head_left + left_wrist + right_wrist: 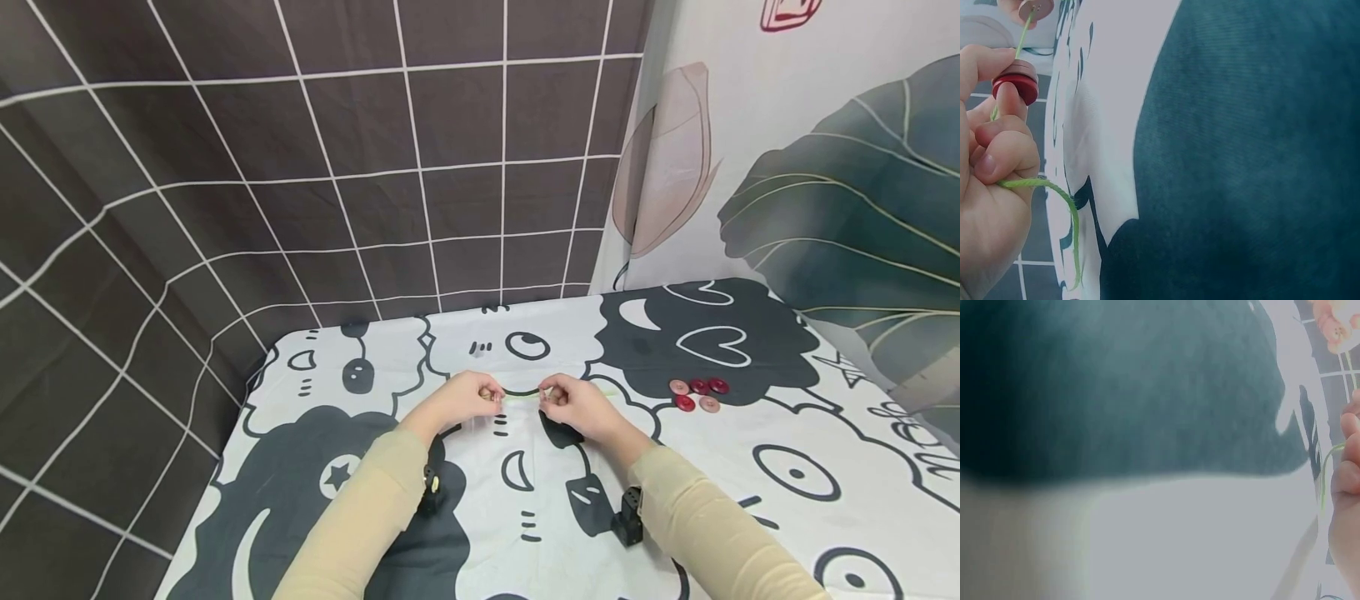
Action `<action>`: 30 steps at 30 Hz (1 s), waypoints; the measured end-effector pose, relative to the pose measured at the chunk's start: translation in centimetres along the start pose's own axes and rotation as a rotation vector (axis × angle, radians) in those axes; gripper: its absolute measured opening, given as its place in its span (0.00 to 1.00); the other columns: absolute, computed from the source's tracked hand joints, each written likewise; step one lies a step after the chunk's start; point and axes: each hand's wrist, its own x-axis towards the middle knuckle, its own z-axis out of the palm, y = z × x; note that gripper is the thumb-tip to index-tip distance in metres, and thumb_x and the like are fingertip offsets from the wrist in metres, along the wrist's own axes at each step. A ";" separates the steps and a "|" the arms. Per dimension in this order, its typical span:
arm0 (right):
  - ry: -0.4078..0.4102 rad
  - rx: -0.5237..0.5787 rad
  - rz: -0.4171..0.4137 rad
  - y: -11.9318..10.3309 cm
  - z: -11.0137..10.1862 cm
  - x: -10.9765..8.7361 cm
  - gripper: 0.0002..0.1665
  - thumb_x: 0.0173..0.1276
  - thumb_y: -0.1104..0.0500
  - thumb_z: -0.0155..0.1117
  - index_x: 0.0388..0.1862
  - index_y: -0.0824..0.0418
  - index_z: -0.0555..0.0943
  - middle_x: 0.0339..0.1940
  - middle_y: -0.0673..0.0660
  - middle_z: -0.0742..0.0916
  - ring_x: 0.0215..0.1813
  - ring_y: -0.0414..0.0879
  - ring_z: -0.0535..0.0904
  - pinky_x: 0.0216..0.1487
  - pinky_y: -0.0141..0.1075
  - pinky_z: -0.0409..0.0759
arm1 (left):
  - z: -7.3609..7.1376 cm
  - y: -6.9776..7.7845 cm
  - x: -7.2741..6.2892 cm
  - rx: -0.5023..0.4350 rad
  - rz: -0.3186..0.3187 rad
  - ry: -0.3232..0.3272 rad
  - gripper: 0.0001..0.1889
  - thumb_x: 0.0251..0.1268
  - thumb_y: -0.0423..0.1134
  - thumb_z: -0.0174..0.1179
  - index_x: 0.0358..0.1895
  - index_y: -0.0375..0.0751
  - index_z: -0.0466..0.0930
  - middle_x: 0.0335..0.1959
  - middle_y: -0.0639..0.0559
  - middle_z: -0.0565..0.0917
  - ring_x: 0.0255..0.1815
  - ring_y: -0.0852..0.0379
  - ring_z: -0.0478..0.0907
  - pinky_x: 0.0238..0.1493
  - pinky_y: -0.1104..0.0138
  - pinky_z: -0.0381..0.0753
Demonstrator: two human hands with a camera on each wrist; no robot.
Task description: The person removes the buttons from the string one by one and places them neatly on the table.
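My left hand (467,397) pinches a small stack of buttons, a pink button (1021,67) against a red button (1027,90), threaded on a green string (1054,185). The string's loose tail hangs below the curled fingers. Across a short gap, my right hand (583,407) pinches another pink button (1036,9) on the same string, which runs fairly straight between the hands. In the right wrist view, the right hand (1349,481) is cut off by the edge, and a string end hangs beside it.
Several loose buttons lie to the right on the patterned cloth (487,500); among them are a red button (684,403) and a pink button (708,404). A dark gridded curtain (337,167) stands behind the table, with a leaf-printed curtain (840,208) at the right.
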 end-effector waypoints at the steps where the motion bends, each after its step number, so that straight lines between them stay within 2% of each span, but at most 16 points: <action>1: 0.000 -0.001 0.003 0.1 -0.1 0.0 0.15 0.58 0.60 0.63 0.44 0.62 0.79 0.23 0.45 0.78 0.23 0.39 0.70 0.28 0.32 0.70 | 0.0 0.0 0.0 0.002 0.000 0.001 0.11 0.54 0.35 0.62 0.42 0.39 0.82 0.25 0.57 0.78 0.26 0.61 0.72 0.31 0.69 0.72; 14: 0.004 -0.039 0.029 0.6 -1.1 -0.3 0.16 0.58 0.59 0.63 0.45 0.64 0.79 0.25 0.46 0.77 0.27 0.40 0.70 0.33 0.33 0.70 | -0.1 0.0 -0.1 0.011 -0.004 -0.005 0.11 0.54 0.35 0.61 0.42 0.39 0.82 0.24 0.58 0.76 0.26 0.62 0.72 0.32 0.70 0.72; 21: 0.020 -0.076 0.029 1.1 -1.7 -0.5 0.16 0.58 0.59 0.62 0.45 0.63 0.79 0.23 0.47 0.77 0.26 0.40 0.70 0.32 0.34 0.69 | 0.0 -0.1 0.1 0.013 0.009 -0.005 0.11 0.54 0.34 0.61 0.42 0.38 0.82 0.23 0.58 0.75 0.25 0.62 0.71 0.31 0.70 0.71; 26: 0.023 -0.100 0.057 1.6 -2.1 -0.6 0.16 0.59 0.59 0.63 0.46 0.63 0.79 0.23 0.47 0.77 0.26 0.40 0.70 0.32 0.34 0.69 | -0.1 -0.2 0.1 0.007 0.011 -0.004 0.11 0.54 0.34 0.61 0.41 0.39 0.82 0.23 0.58 0.75 0.25 0.63 0.70 0.31 0.70 0.71; 30: 0.031 -0.072 0.062 1.9 -2.4 -0.8 0.15 0.58 0.60 0.63 0.45 0.64 0.79 0.23 0.48 0.77 0.27 0.41 0.70 0.31 0.33 0.68 | -0.1 -0.2 0.1 0.002 0.011 -0.004 0.11 0.54 0.34 0.61 0.41 0.39 0.82 0.22 0.58 0.75 0.25 0.63 0.70 0.31 0.70 0.71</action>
